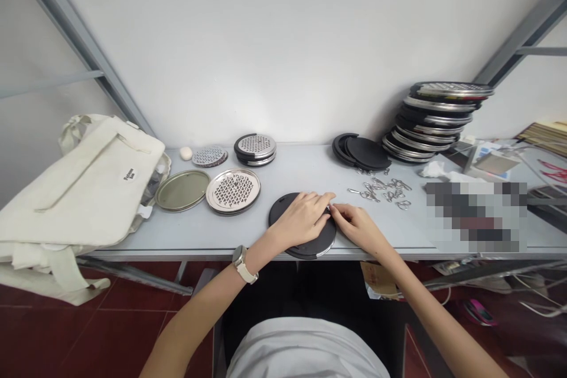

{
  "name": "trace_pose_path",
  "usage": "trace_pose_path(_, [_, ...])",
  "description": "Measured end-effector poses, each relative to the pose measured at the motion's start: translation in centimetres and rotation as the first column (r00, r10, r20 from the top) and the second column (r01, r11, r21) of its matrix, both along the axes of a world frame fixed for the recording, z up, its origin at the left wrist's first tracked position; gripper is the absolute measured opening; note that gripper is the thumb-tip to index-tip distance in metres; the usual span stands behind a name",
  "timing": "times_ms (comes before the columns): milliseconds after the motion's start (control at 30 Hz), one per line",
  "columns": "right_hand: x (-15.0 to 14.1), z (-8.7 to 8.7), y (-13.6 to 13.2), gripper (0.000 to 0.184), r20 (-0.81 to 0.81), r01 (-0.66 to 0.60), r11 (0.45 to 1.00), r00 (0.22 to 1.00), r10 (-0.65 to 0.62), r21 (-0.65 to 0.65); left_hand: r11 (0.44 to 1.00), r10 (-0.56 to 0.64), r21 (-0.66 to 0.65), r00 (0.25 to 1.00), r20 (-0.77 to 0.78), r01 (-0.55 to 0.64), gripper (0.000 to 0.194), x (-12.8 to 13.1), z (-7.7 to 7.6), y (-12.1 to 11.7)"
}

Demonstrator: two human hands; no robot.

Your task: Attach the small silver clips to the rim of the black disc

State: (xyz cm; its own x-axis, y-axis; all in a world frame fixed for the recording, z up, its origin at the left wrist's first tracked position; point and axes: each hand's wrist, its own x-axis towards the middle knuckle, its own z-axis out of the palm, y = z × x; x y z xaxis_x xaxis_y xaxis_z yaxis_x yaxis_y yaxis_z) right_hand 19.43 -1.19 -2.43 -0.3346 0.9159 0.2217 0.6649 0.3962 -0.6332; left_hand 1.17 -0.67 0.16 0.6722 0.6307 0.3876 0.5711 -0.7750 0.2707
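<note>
The black disc lies at the front edge of the surface, beneath the left hand, whose thumb stands apart from its forefinger; the right hand rests its fingers by the disc's right rim, and I cannot tell whether they are clamped on anything. Because the disc seems to reach the very edge, pressing on its near side could tip it off. A careless sweep of the right hand could scatter the loose metal clips, and a bump could topple the leaning stack along the back edge.
</note>
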Motion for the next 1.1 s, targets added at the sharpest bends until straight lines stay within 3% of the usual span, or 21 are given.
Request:
trace_pose_path(400, [-0.10, -0.08, -0.02, 0.031, 0.017, 0.015, 0.999, 1.000, -0.016, 0.045, 0.998, 0.057, 0.004, 0.998, 0.004, -0.057, 0.032, -0.03, 0.11, 0.04])
trace_pose_path(633, [-0.12, -0.47, -0.10, 0.022, -0.094, 0.040, 0.999, 0.995, -0.040, -0.003, 0.996, 0.093, 0.008, 0.996, 0.010, -0.093, 0.027, -0.03, 0.18, 0.07])
trace_pose_path(1100, [-0.17, -0.37, -0.08, 0.018, -0.069, 0.022, 1.000, 0.997, -0.022, 0.000, 0.998, 0.062, 0.013, 0.998, -0.005, -0.062, 0.029, -0.09, 0.26, 0.05])
